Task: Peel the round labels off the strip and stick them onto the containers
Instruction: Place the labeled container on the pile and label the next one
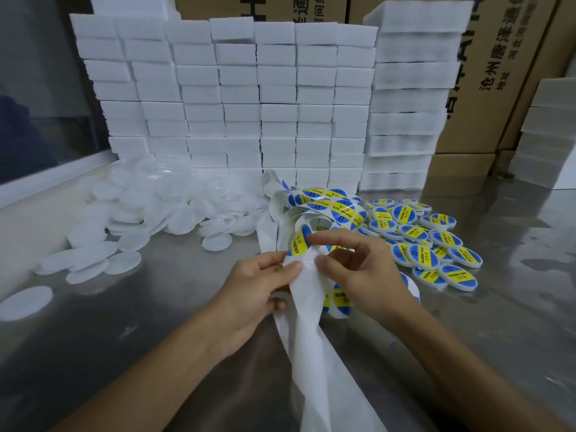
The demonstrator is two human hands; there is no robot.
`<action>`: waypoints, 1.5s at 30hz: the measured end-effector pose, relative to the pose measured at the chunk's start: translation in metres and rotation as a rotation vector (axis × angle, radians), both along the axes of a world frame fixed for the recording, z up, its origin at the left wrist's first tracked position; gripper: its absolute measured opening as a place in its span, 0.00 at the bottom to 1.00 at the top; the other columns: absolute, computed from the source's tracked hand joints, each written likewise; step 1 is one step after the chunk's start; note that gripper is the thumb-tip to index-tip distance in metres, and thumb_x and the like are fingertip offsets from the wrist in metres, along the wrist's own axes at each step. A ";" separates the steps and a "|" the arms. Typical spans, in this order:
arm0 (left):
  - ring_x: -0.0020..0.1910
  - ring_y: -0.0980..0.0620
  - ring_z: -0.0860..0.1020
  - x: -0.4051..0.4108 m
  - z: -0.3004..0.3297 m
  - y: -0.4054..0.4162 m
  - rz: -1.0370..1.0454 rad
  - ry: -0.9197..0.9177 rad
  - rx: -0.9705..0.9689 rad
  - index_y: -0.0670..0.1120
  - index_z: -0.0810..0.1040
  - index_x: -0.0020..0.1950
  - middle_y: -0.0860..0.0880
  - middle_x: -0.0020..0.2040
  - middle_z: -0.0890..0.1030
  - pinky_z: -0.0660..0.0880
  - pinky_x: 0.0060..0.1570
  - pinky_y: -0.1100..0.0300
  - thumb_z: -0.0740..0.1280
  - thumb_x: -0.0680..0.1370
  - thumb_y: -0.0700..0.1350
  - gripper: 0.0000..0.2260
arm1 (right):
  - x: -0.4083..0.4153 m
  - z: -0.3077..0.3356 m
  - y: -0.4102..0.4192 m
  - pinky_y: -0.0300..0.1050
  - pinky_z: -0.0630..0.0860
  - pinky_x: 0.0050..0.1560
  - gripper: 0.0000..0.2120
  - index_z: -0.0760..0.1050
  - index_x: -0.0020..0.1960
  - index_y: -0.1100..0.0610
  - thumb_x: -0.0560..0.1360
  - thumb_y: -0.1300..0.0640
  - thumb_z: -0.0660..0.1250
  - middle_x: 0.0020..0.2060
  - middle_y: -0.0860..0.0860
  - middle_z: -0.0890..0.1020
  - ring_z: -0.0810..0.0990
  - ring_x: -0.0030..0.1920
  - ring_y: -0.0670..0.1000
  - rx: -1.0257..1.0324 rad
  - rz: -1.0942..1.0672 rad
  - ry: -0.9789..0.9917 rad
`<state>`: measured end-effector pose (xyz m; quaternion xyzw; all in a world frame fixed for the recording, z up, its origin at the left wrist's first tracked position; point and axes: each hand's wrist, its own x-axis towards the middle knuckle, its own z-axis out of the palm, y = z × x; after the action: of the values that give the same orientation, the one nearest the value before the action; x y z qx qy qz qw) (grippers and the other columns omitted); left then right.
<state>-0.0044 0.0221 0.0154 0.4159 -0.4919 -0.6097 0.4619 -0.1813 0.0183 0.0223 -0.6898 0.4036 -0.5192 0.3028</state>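
A long white backing strip carrying round blue-and-yellow labels loops across the middle of the steel table. My left hand pinches the strip's left edge between thumb and fingers. My right hand holds the strip from the right, and its forefinger and thumb touch the edge of one label on the strip. A heap of plain white round containers lies to the left. Labelled containers are piled to the right.
Stacks of white foam blocks form a wall at the back, with taller stacks at right. Cardboard boxes stand behind them. The bare steel table shows in front, where the emptied strip trails down.
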 end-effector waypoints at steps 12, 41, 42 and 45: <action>0.46 0.44 0.84 -0.003 0.000 -0.001 0.188 0.149 -0.075 0.41 0.83 0.50 0.41 0.47 0.85 0.81 0.46 0.54 0.75 0.63 0.43 0.17 | 0.005 -0.004 0.000 0.48 0.77 0.35 0.06 0.86 0.51 0.55 0.74 0.58 0.74 0.42 0.51 0.78 0.77 0.36 0.47 -0.601 -0.252 0.430; 0.44 0.49 0.84 -0.001 0.010 0.007 0.138 -0.058 -0.150 0.47 0.87 0.43 0.45 0.43 0.86 0.81 0.47 0.60 0.75 0.64 0.51 0.12 | 0.019 -0.006 0.000 0.53 0.73 0.40 0.08 0.78 0.36 0.59 0.73 0.61 0.70 0.31 0.52 0.79 0.78 0.33 0.56 -0.893 -0.573 0.586; 0.43 0.50 0.84 0.000 0.010 0.007 0.143 -0.070 -0.143 0.46 0.87 0.43 0.45 0.43 0.86 0.81 0.43 0.62 0.75 0.67 0.48 0.08 | 0.018 -0.006 0.000 0.53 0.73 0.40 0.08 0.78 0.36 0.59 0.73 0.60 0.69 0.32 0.52 0.79 0.78 0.33 0.56 -0.871 -0.564 0.578; 0.37 0.52 0.84 0.003 0.009 0.005 0.175 -0.113 -0.116 0.46 0.86 0.41 0.46 0.40 0.86 0.78 0.35 0.63 0.74 0.72 0.42 0.02 | 0.011 -0.006 -0.003 0.52 0.72 0.40 0.06 0.78 0.38 0.60 0.73 0.60 0.69 0.33 0.52 0.79 0.77 0.33 0.54 -0.802 -0.554 0.539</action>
<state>-0.0019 0.0276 0.0248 0.4635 -0.5134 -0.5133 0.5081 -0.1707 0.0149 0.0167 -0.7273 0.4039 -0.4977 -0.2452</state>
